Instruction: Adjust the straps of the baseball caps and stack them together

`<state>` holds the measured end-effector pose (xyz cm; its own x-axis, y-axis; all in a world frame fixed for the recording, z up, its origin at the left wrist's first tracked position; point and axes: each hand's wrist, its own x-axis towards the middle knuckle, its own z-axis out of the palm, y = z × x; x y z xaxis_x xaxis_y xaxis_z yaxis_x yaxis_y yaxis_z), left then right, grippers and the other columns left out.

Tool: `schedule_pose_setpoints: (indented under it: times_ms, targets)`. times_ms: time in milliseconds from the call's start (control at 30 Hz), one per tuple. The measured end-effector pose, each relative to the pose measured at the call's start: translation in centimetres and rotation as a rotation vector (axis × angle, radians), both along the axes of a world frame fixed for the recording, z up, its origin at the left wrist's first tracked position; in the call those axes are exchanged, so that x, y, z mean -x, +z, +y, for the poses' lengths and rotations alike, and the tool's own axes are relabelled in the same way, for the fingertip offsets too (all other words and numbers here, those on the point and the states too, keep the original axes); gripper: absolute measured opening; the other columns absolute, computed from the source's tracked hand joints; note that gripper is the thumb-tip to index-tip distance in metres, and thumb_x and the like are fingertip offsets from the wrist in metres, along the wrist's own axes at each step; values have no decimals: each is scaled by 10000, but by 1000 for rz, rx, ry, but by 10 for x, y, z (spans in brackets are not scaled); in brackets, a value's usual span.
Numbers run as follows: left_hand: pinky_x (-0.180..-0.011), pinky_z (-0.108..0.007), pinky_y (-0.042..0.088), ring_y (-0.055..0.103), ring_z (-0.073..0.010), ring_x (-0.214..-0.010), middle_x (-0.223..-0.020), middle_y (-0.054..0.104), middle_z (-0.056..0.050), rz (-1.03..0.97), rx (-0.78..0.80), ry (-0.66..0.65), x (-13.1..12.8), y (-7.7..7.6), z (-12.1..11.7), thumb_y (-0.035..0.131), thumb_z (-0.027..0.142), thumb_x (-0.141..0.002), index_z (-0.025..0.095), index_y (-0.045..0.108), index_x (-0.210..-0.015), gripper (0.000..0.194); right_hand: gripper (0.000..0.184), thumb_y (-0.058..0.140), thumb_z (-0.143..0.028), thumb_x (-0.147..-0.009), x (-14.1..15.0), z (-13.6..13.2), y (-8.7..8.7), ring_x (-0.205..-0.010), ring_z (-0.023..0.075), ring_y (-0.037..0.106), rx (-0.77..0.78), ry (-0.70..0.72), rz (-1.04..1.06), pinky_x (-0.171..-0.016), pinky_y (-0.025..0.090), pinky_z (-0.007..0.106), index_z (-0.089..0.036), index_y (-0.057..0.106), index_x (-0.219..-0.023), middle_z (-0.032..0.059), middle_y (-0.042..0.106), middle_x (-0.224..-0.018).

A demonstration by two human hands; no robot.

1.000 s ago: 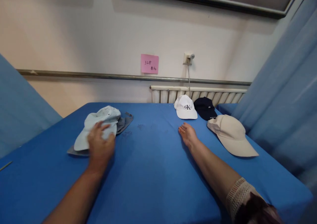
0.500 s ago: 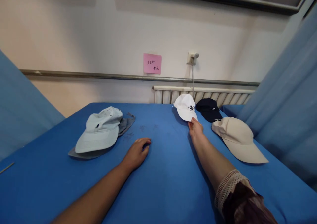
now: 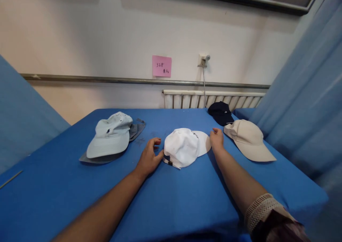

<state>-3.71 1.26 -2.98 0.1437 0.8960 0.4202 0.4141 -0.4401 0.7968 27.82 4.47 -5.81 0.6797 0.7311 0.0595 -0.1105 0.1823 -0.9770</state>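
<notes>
A white cap (image 3: 183, 147) lies in the middle of the blue table (image 3: 165, 199), its back strap toward me and its brim pointing right. My right hand (image 3: 217, 140) is closed on the edge of that brim. My left hand (image 3: 149, 158) rests on the table at the cap's back, thumb against the fabric and fingers loosely apart, holding nothing. To the left, a pale blue cap (image 3: 110, 135) sits on top of a grey cap (image 3: 135, 130).
A navy cap (image 3: 221, 112) and a beige cap (image 3: 247, 139) lie at the far right of the table. Blue curtains (image 3: 301, 92) hang on both sides. On the wall behind are a radiator (image 3: 187, 99), a pink note (image 3: 161, 66) and a socket with a cord (image 3: 203, 60).
My right hand took the white cap by its brim at the back of the table and drew it to the middle. My left hand left the pale blue cap and moved right to the white cap.
</notes>
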Motion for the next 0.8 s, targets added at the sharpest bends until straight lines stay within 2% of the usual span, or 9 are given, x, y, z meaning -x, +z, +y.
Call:
schedule_pose_setpoints:
  times_ms: [100,133,200,267,300,400,533,667,800]
  targets:
    - [-887,-379,485,604,-224,-926,-985,647,-76,160,-148,-72,-3,10,-18,617,275,-776,213,597,-827,83,278,520,-106,-677,20,-32,17,-1063,225,568,-144,-29,-231,-922,459,363,-216,637,-903,76,641,-1039]
    - [-866,-368,484,602,-218,-885,-917,647,-69,218,-171,-119,-3,14,-24,595,269,-791,214,595,-802,56,262,516,-107,-685,31,-45,21,-992,224,585,-223,85,-351,-917,454,368,-226,656,-872,61,647,-977]
    - [-826,-347,482,600,-207,-820,-839,645,-61,346,-173,-270,-5,19,-35,561,256,-813,215,620,-821,72,256,533,-96,-686,56,-70,23,-871,223,601,-312,475,-527,-867,462,364,-247,691,-821,35,658,-865]
    - [-838,-348,475,606,-215,-850,-883,664,-69,460,-147,-442,-9,21,-42,545,228,-821,224,661,-937,164,304,542,-72,-683,78,-86,19,-821,214,606,-326,829,-647,-829,468,358,-262,710,-851,23,672,-846]
    - [-866,-358,467,606,-228,-905,-943,672,-77,495,-135,-494,-12,20,-43,545,214,-820,233,667,-1018,233,316,536,-63,-691,87,-89,16,-818,208,608,-311,903,-676,-821,467,354,-264,710,-861,18,675,-846]
    - [-961,-397,423,569,-261,-1064,-1115,658,-90,521,-115,-508,-19,16,-38,564,208,-823,266,648,-1161,353,286,528,-65,-711,100,-78,2,-739,177,599,-192,848,-589,-768,472,333,-255,695,-845,-2,666,-790]
    - [-926,-392,425,576,-259,-1016,-1039,669,-77,529,-77,-480,-22,8,-20,617,257,-817,256,692,-1001,199,213,541,-96,-727,98,-53,-13,-676,147,602,-37,845,-372,-646,464,277,-228,666,-839,-15,658,-763]
    - [-826,-345,441,588,-235,-898,-923,665,-59,520,-18,-453,-22,4,-10,635,310,-815,229,658,-924,137,183,580,-121,-732,91,-51,-14,-666,137,581,-65,946,-434,-633,453,266,-225,664,-857,-18,642,-753]
    - [-773,-309,431,583,-208,-843,-880,654,-50,494,9,-442,-24,3,-9,501,360,-910,216,635,-893,198,231,712,-240,-729,87,-59,-6,-745,165,583,-87,988,-637,-694,464,303,-232,664,-954,9,644,-852]
